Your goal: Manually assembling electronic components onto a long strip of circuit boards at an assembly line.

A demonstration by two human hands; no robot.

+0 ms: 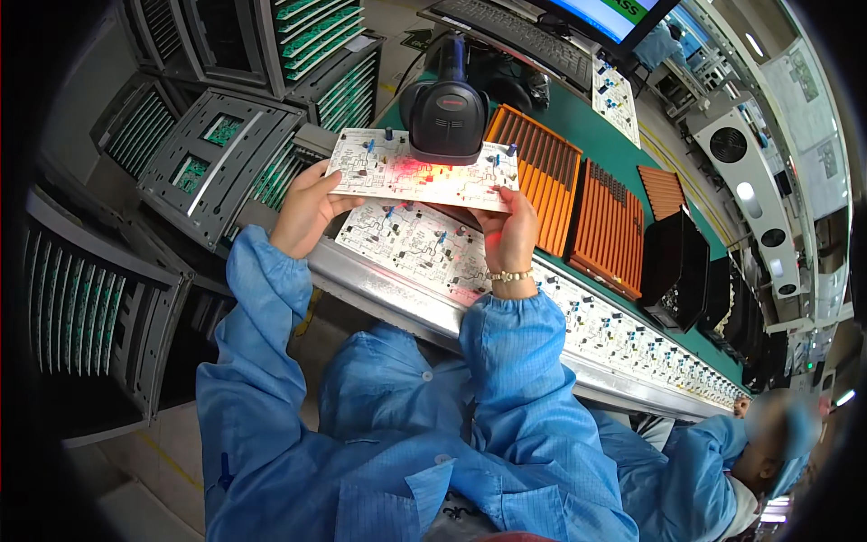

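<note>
A white circuit board (379, 172) with small blue and black parts is held up level between my two hands. My left hand (307, 210) grips its left end, thumb and fingers closed on the edge. At the right end my right hand (511, 230) pinches the board's near corner; a beaded bracelet is on that wrist. Right over the board hangs a black barcode scanner (449, 117), its red light falling on the board's middle. Below the held board, a second white circuit board (411, 248) lies on the metal rail (388, 294) of the line.
More boards (623, 330) run in a row along the rail to the right. Orange slotted trays (542, 176) and a black bin (677, 271) stand on the green bench. Grey racks of green boards (86, 298) crowd the left. A co-worker (704, 461) sits at right. A keyboard (519, 36) and screen lie beyond.
</note>
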